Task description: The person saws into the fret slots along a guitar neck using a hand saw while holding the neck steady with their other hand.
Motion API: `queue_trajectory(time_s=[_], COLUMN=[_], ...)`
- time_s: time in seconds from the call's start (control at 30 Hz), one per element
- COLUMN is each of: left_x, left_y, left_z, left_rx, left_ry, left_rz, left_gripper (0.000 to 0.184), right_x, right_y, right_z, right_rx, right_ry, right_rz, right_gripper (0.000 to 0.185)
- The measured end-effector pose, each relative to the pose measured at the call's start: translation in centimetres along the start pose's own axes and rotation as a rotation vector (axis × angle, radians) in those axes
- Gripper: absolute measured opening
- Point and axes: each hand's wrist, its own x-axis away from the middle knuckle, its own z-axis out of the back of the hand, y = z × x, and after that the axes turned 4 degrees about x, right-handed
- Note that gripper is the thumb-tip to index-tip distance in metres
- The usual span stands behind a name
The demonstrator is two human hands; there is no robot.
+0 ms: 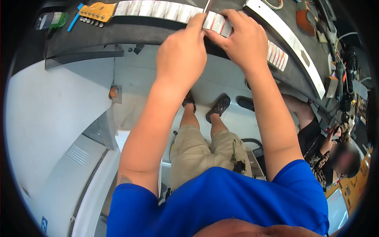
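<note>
A guitar neck (154, 8) lies across the dark bench, its yellow headstock (98, 12) with metal tuners at the left. Pale tape covers the fretboard between the frets, with red lines showing toward the right end. My left hand (181, 57) is closed at the fretboard, fingers pinched on a thin, narrow tool (208, 5) that stands up past the index finger; its kind is not clear. My right hand (248, 41) grips the neck just to the right, thumb on the near edge and fingers over the far side.
A long white straightedge-like bar (292, 39) curves along the bench at the right. A blue-handled item (75, 19) and a green-labelled container (51, 19) sit at the left. Tools and cables (343, 75) crowd the far right, where another person (327, 150) sits.
</note>
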Motion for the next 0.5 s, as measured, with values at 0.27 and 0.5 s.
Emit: queue_trajectory(time_s=[0.27, 0.5], left_x=[12.2, -0.6], left_y=[-1.2, 0.9], left_z=[3.0, 0.6], left_rx=[0.157, 0.022], left_ry=[-0.022, -0.025], left_rz=[0.046, 0.033], left_gripper=[0.053, 0.039], right_x=[-0.2, 0.5], right_y=[-0.1, 0.2], right_z=[0.5, 0.3], right_rx=[-0.040, -0.005], right_ry=[-0.003, -0.021], right_rz=[-0.003, 0.008], right_gripper=[0.058, 0.059])
